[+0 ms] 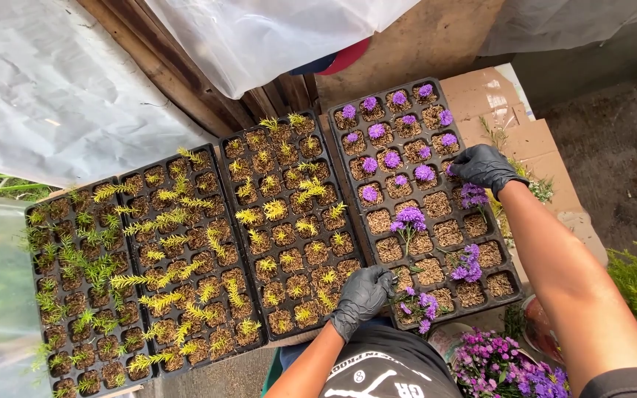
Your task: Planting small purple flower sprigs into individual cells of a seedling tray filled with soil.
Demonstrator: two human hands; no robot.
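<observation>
Both my hands wear black gloves. My left hand (363, 295) rests at the near edge of a black seedling tray (514, 284), its fingers closed on the stems of a small bunch of purple flower cuttings (420, 304). My right hand (484, 166) reaches over the same tray's right side, fingertips pressing into a cell beside a purple cutting (472, 195). The tray's far cells hold short purple cuttings (381, 133); taller ones (409, 219) stand in the middle rows.
Three more black trays (186, 258) with yellow-green cuttings lie to the left. Cardboard (540, 140) sits under the right tray. A container of purple flowers (495, 365) stands near my right arm. White plastic sheeting (53, 81) hangs behind.
</observation>
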